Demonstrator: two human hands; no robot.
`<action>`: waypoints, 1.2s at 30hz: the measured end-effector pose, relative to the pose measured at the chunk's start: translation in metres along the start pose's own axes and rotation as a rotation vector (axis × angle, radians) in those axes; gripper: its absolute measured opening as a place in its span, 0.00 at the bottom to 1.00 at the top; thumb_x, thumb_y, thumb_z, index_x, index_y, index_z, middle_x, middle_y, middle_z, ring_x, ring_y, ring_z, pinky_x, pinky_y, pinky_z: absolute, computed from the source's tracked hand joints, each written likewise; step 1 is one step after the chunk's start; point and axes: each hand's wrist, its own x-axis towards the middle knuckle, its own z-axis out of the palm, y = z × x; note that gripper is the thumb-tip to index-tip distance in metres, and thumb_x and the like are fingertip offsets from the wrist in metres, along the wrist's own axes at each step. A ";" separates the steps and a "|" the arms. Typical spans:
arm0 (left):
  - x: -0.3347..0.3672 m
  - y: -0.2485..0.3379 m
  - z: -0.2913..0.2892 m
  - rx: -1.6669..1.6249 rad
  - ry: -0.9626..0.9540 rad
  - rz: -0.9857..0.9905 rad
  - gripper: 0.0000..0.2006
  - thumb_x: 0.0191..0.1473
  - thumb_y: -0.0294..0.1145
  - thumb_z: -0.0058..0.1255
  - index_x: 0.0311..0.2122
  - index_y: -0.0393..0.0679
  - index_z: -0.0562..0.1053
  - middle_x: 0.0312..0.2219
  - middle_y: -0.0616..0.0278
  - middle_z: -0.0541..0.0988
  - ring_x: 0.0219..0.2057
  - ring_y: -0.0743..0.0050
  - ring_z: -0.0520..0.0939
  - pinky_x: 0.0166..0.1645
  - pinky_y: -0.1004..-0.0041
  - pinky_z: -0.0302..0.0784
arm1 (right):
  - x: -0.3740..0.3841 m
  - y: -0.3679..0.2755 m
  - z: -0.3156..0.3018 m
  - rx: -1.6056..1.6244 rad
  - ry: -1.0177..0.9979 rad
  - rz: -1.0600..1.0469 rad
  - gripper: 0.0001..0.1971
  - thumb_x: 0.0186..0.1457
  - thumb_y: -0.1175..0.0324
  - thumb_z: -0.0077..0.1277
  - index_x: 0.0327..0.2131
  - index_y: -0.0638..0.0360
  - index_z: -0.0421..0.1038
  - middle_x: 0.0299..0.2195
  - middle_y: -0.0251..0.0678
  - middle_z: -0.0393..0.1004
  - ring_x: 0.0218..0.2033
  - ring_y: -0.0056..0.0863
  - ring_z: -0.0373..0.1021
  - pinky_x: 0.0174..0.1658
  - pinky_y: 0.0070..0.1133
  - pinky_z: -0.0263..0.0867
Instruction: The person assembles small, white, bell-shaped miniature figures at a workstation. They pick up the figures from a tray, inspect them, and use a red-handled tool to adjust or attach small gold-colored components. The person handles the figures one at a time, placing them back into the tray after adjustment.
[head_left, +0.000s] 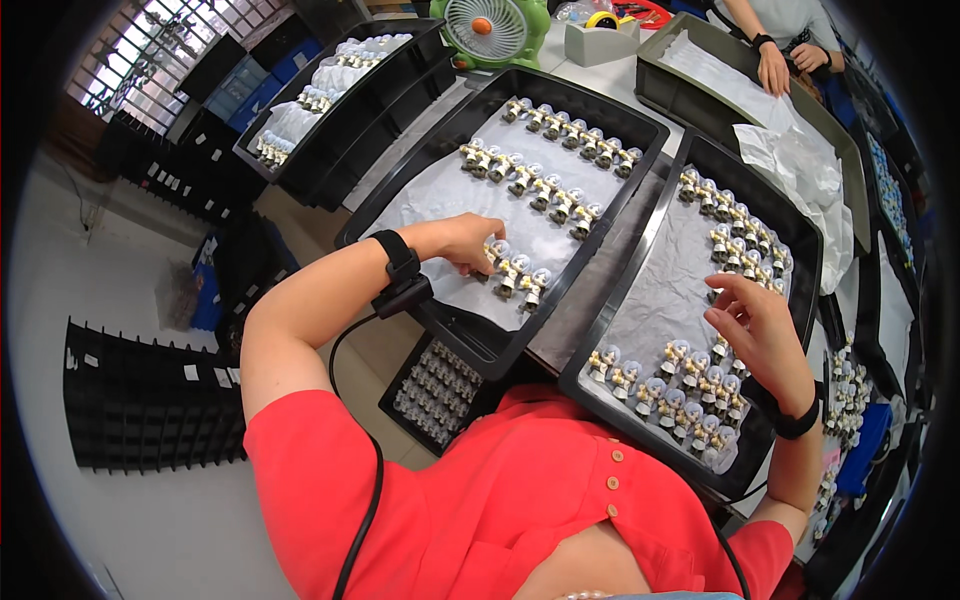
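My left hand [468, 243] reaches over the left black tray [385, 222]. Its fingers close around a small figurine [494, 252] with a clear round helmet, at the left end of the nearest row. More such figurines [561, 206] stand in spaced rows on white paper in that tray. Over the right black tray [606, 322] hovers my right hand [757, 325], thumb and forefinger curved and apart, with nothing clearly held. Beneath and beside it, figurines [680, 410] stand in denser groups on paper; the hand hides some of them.
Stacked black trays [350, 140] with figurines stand at far left, near a green fan [495, 32]. A grey-green bin [690, 90] with white paper lies at far right, where another person's hands [773, 68] rest. A cable [345, 345] hangs from my left wrist.
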 end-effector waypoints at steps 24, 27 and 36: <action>0.002 -0.005 -0.004 0.142 -0.025 0.012 0.34 0.39 0.39 0.64 0.50 0.38 0.60 0.26 0.56 0.77 0.29 0.65 0.77 0.34 0.69 0.71 | -0.011 0.036 0.022 -0.185 -0.285 0.107 0.17 0.45 0.67 0.56 0.39 0.65 0.69 0.28 0.46 0.74 0.29 0.41 0.71 0.34 0.29 0.66; 0.005 -0.008 -0.005 0.158 -0.027 0.058 0.34 0.39 0.37 0.64 0.50 0.39 0.60 0.25 0.54 0.77 0.28 0.64 0.78 0.34 0.69 0.72 | -0.012 0.047 0.025 -0.190 -0.279 0.045 0.18 0.44 0.67 0.57 0.39 0.65 0.68 0.28 0.46 0.73 0.31 0.43 0.71 0.35 0.30 0.66; -0.028 0.071 -0.023 0.286 0.457 0.430 0.27 0.45 0.36 0.58 0.52 0.44 0.64 0.33 0.49 0.76 0.37 0.57 0.77 0.44 0.67 0.70 | -0.016 0.043 0.046 -0.484 -0.427 0.027 0.30 0.33 0.61 0.64 0.40 0.62 0.62 0.36 0.43 0.68 0.40 0.42 0.67 0.42 0.30 0.64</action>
